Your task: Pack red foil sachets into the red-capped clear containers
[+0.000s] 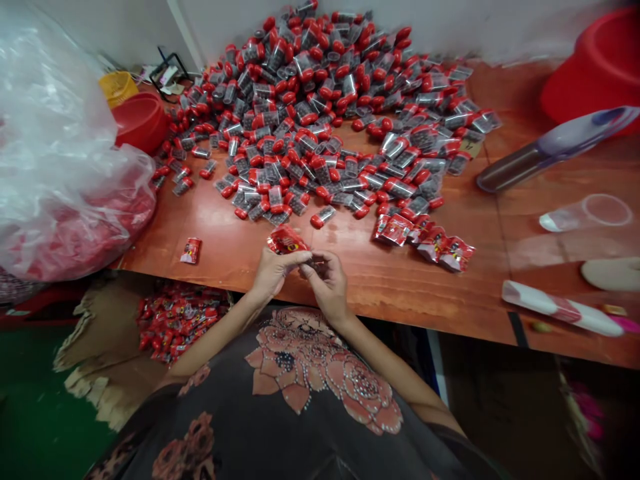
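Near the front of the table, my left hand [274, 270] pinches a red printed wrapper [286, 240], which sticks up beyond the fingers. Its thumb reaches across to my right hand [327, 283]. The right fingers are closed together beside the wrapper; a small greyish thing seems to be between them, too covered to name. Beyond both hands lies a large heap of small clear containers with red caps [320, 140], dark contents showing through. One such container [323, 217] lies apart, close to the hands. Several red printed packets [443, 247] lie to the right, and a single packet [191, 251] to the left.
A big clear bag of red pieces [75, 220] bulges at the left, by a red bowl [143, 123]. Under the table edge, a torn cardboard box [105, 360] holds many red packets. At right are a red tub [590, 73], a dark-filled tube [515, 170] and a clear cup [590, 212].
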The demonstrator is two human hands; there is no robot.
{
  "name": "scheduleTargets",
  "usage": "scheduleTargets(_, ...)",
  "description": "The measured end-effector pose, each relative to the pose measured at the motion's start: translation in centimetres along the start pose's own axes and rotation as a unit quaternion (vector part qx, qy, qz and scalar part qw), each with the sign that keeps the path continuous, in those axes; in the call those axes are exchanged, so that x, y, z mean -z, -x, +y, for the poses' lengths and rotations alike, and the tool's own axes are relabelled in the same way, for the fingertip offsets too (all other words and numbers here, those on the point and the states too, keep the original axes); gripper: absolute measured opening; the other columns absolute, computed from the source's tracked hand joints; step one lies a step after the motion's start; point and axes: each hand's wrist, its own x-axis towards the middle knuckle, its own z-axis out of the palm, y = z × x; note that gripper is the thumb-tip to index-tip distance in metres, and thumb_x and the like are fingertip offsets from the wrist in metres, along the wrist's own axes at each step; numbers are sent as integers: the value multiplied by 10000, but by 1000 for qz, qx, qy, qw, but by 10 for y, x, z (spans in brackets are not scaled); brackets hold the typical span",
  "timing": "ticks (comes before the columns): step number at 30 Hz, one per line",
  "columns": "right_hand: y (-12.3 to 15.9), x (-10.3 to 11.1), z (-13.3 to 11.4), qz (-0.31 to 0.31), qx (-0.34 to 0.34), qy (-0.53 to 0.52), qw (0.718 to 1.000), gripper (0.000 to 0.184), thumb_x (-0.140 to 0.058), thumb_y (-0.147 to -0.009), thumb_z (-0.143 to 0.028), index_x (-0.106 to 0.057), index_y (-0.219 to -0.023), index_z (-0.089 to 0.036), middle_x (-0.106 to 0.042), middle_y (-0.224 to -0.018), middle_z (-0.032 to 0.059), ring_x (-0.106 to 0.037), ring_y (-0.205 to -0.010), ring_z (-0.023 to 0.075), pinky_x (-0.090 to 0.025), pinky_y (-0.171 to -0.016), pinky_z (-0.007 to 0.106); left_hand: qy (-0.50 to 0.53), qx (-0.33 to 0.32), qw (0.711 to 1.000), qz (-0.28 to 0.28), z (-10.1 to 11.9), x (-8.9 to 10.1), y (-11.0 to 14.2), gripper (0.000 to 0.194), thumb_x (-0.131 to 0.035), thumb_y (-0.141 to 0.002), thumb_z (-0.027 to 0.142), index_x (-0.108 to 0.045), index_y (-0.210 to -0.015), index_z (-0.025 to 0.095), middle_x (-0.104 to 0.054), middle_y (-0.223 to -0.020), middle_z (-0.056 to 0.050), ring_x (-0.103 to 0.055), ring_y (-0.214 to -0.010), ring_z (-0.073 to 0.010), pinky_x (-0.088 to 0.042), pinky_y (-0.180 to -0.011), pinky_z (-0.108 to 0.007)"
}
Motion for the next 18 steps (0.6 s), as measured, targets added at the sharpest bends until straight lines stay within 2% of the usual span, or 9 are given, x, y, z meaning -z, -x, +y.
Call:
scheduleTargets(3,1,4,-1,-9,7,29,1000,348,-658,-866,-277,-580,-1203,-310,-686,-1038,10,-686,-858,162,-595,-785,356,-28,22,999,-21,-1,2,0,460,-881,-492,99,-705,-907,189,-641,-663,43,-557,-560,-77,-431,-539,-209)
scheduleTargets(6,-1,5,-5,2,-15,9,1000,399,-668,-855,-290,-557,-1237,-318,-671,-1055,16,-689,-851,164,-605,-765,352,-17,19,999,-27,-9,1,-1,388,-884,-509,122,-693,-840,188,-662,-692,26,-581,-603,-98,-454,-579,-232)
scheduleTargets(9,-7,6,-11,29,-43,-33,998,417,-665,-852,-318,-552,-1254,-322,-647,-1051,15,-691,-863,168,-618,-811,377,34,-18,999,-6,-17,-1,-4,335,-874,-571,193,-682,-846,194,-714,-811,2,-646,-717,-132,-509,-697,-277)
scheduleTargets(12,-12,10,-15,30,-56,-41,997,393,-671,-841,-336,-604,-1228,-319,-617,-1114,27,-684,-924,182,-616,-864,402,76,-51,996,23,-16,0,-8,373,-869,-595,220,-693,-924,203,-739,-926,-16,-683,-813,-154,-535,-798,-323)
scheduleTargets(15,-12,13,-17,18,-63,-36,997,390,-692,-818,-330,-647,-1205,-323,-584,-1138,29,-677,-926,184,-621,-860,407,70,-50,996,31,-12,3,-8,388,-882,-571,197,-702,-915,194,-745,-906,-19,-695,-802,-165,-551,-795,-327)
scheduleTargets(18,-10,12,-18,25,-88,-45,995,407,-701,-806,-336,-637,-1208,-316,-609,-1013,14,-681,-825,170,-637,-796,401,51,-24,998,32,-13,4,-3,361,-883,-565,182,-715,-884,180,-751,-875,-26,-702,-775,-172,-564,-762,-325)
